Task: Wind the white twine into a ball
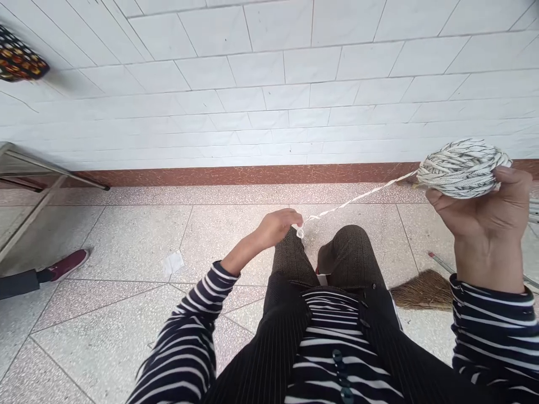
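We find the ball of cord (465, 168) at three o'clock in the view, grasped in the right hand (484, 210), whose digits hold it from both sides. Its long axis lies roughly along nine to three o'clock. A single strand (370, 192) leaves its left end toward eight o'clock, nearly straight, down to the left hand (278, 226) near the centre. We note that hand's fingers curled in on the strand, a small loop beside the fingertips.

We record the ball as a rounded oval, off-white with dark flecks, wound in crossing layers; the strand appears twisted.

A white tiled wall (286, 90) stands at twelve, edged by a reddish-brown skirting (252, 175). Open speckled floor (138, 235) extends toward nine. A bristle broom (423, 290) lies at four, beneath the right forearm.
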{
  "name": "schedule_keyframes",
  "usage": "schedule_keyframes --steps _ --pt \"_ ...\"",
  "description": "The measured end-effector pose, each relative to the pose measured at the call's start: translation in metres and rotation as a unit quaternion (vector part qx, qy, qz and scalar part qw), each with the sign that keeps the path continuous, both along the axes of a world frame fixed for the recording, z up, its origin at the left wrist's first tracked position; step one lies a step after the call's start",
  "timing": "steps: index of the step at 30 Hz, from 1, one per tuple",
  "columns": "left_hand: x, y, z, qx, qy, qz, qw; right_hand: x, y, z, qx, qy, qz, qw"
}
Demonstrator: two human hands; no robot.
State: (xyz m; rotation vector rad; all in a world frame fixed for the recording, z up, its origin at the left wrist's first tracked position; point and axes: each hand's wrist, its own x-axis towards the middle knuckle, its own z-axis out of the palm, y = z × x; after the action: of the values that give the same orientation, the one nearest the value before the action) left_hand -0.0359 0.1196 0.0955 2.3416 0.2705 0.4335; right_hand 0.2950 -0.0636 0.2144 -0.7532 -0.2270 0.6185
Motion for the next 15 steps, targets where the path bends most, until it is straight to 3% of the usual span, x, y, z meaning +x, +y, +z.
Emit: schedule_keyframes --steps 3,5,7,11,13,15 --pt "-0.009 -0.002 -0.002 0.186 0.046 -0.043 0.981 0.002 0.01 0.002 0.017 -0.002 0.006 1.0" --pt "-0.014 0.001 -0.011 0.244 0.087 -0.031 0.965 0.0 0.013 0.002 0.019 -0.014 0.011 1.0" --pt "-0.019 0.008 -0.025 0.257 0.13 0.03 0.957 -0.005 0.013 0.004 0.02 -0.026 0.022 0.999" --pt "-0.016 0.023 -0.053 0.191 0.181 0.206 0.943 -0.028 0.008 0.017 0.035 -0.029 0.058 0.997" --pt "-0.007 0.026 -0.06 0.116 0.173 0.267 0.941 -0.043 0.004 0.027 0.048 -0.035 0.069 0.996" --pt "0.006 0.026 -0.062 -0.006 0.154 0.322 0.934 -0.056 0.001 0.037 0.06 -0.051 0.075 0.994"
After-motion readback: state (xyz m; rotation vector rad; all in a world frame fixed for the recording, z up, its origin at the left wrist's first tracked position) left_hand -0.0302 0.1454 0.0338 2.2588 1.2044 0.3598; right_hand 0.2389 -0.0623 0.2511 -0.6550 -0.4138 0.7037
